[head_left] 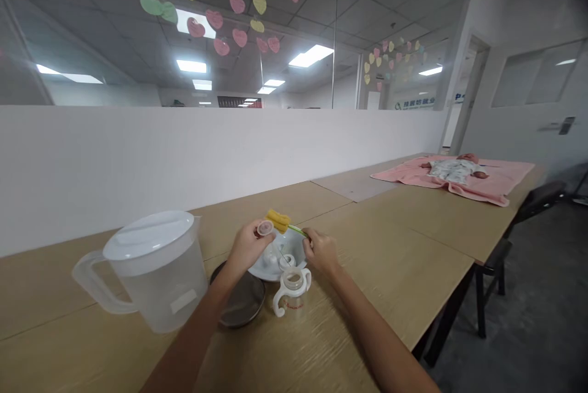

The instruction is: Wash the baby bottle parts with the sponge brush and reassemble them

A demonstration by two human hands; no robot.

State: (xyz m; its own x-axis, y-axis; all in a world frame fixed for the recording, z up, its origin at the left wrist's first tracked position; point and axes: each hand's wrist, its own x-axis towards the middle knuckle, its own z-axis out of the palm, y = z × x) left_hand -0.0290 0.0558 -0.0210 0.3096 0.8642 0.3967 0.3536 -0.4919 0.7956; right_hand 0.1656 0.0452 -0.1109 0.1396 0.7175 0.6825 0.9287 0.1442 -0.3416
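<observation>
My left hand (pixel 248 247) is closed on a small round translucent piece (pixel 265 228), which looks like a baby bottle nipple seen from its open end. In my right hand (pixel 323 250) is the thin green handle of a bottle brush (pixel 278 220). Its yellow sponge head is beside the round piece, over a white bowl (pixel 257 272). Inside the bowl sits a white ring-shaped bottle part (pixel 287 261), partly hidden. In front of the bowl stands an open baby bottle (pixel 294 304) with white double handles.
A lidded clear plastic pitcher (pixel 158 276) stands at the left. Partly under my left forearm is a dark round tray (pixel 243 304). Far right, a baby-like figure (pixel 452 169) lies on a pink towel (pixel 498 182). Black chairs (pixel 493 258) stand along the right edge of the wooden table (pixel 395 270).
</observation>
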